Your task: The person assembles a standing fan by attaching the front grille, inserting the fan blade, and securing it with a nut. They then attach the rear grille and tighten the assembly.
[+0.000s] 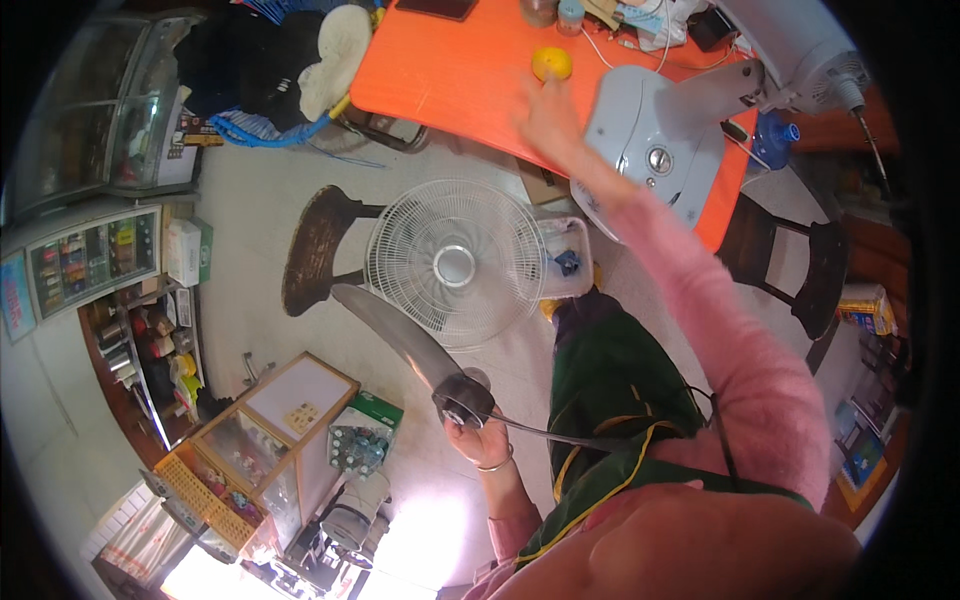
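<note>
From here I see the left hand (478,440) with its fingers curled round the hub of a smooth, dark gray fan blade (398,333), long and curved. It is up in front of the person. The right hand (548,118) is blurry, fingers spread wide over the flat orange surface (430,80), near a round yellow thing (551,64). A shiny gray base (645,125) sits beside it. A round, thin-wired guard (455,265) is near a dark wood chair (312,255).
</note>
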The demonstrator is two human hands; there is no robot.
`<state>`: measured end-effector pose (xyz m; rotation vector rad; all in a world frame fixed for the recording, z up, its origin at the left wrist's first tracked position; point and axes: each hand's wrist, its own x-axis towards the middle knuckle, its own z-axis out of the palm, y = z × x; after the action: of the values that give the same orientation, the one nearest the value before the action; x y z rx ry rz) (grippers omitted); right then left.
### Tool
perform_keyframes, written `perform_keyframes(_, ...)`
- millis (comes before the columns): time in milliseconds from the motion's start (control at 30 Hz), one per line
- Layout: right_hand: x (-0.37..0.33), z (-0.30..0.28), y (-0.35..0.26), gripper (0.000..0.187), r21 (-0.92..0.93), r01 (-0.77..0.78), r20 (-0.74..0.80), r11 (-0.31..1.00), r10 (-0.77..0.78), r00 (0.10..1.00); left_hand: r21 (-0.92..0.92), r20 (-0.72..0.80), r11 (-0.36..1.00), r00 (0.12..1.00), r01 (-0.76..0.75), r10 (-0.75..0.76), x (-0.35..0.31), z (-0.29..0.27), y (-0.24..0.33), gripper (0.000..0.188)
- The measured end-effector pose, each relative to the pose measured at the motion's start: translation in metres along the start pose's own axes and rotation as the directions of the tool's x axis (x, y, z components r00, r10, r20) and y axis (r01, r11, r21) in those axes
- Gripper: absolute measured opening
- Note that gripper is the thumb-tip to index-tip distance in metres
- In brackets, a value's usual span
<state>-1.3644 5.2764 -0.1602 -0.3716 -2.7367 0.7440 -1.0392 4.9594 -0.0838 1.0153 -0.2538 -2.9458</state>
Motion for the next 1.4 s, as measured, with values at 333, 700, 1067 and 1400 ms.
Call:
perform_keyframes(333, 0.133, 0.075, 0.018, 0.063, -0.037, 0.267, 0.041, 0.963, -0.265, 0.963, 0.070, 0.046, 0.998, 0.999, 0.006, -0.009, 0.006, 0.026, -0.013, 0.041)
perform_keyframes(700, 0.167, 0.113, -0.036, 0.064, -0.354, 0.182, 0.245, 0.917, -0.097, 0.965, 0.127, -0.060, 0.992, 0.998, -0.021, 0.029, 0.004, 0.029, -0.036, 0.038)
perform_keyframes(1067, -0.117, -0.059, 0.014, 0.038, 0.549, -0.130, 0.402, 0.826, -0.125, 0.907, 0.445, -0.008, 0.872, 0.975, 0.202, -0.222, 0.024, 0.075, -0.036, 0.045)
perform_keyframes(1400, -0.300, -0.230, 0.063, 0.029, 0.592, -0.591, 0.476, 0.548, 0.354, 0.805, 0.551, -0.047, 0.725, 0.883, 0.413, -0.467, 0.024, 0.106, -0.101, 0.031)
